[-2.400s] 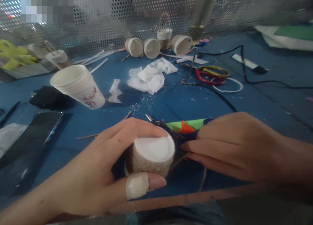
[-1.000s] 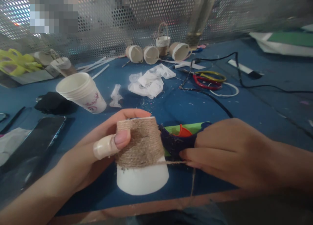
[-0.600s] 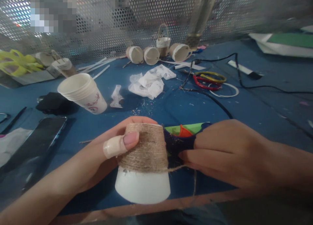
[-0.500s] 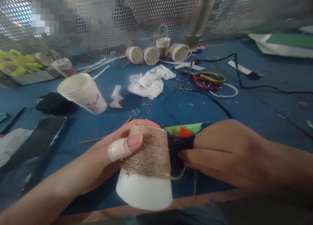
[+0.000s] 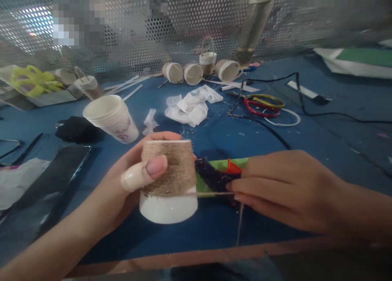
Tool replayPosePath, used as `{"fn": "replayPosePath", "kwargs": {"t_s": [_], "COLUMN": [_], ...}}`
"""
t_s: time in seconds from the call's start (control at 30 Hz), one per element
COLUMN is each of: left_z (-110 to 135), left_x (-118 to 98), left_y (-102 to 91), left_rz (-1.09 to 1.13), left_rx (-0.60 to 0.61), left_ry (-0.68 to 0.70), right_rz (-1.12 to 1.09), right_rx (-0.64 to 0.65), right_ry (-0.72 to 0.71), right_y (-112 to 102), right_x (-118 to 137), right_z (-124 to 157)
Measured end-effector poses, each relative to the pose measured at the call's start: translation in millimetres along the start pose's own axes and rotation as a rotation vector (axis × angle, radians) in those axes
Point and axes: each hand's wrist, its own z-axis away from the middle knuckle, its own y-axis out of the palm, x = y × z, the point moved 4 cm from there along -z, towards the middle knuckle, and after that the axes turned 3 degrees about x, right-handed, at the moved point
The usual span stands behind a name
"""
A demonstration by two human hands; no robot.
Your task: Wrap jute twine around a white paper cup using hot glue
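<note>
A person's left hand [image 5: 119,193] wraps firmly around a cup [image 5: 171,169] held wide end down, just in from the near edge of a blue bench [image 5: 337,175], thumb across the front and fingers behind. Twine [image 5: 211,194] circles the cup in tight rows above a bare white band. The right hand [image 5: 284,187], fingers pinched together, grips the twine, which runs straight from the lowest rows; a loose length hangs toward the near edge. Whether that hand also holds the dark tool [image 5: 214,177] beside it cannot be told. Toward the bench's near left corner lies a phone [image 5: 52,187], with stacked paper cups [image 5: 114,120] beyond. Crumpled tissue [image 5: 191,105] sits between the cup and four brown-and-white pots [image 5: 227,71] along the far edge.
</note>
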Motion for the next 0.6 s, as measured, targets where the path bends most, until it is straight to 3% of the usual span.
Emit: {"fn": "replayPosePath", "kwargs": {"t_s": [0.13,0.37,0.6], "left_z": [-5,-8,-11], "left_x": [-5,-1,5], "left_y": [-7.3,-15.8,-22.9], "left_rz": [0.023,0.043,-0.005], "left_rx": [0.024,-0.053,-0.111], "left_ry": [0.228,0.179,0.172], "right_rz": [0.017,-0.035,-0.02], "right_rx": [-0.026,0.167,0.15], "right_ry": [0.112,0.119,0.135], "right_y": [0,1,6], "right_x": [-17,-22,-16], "right_z": [0,6,8]}}
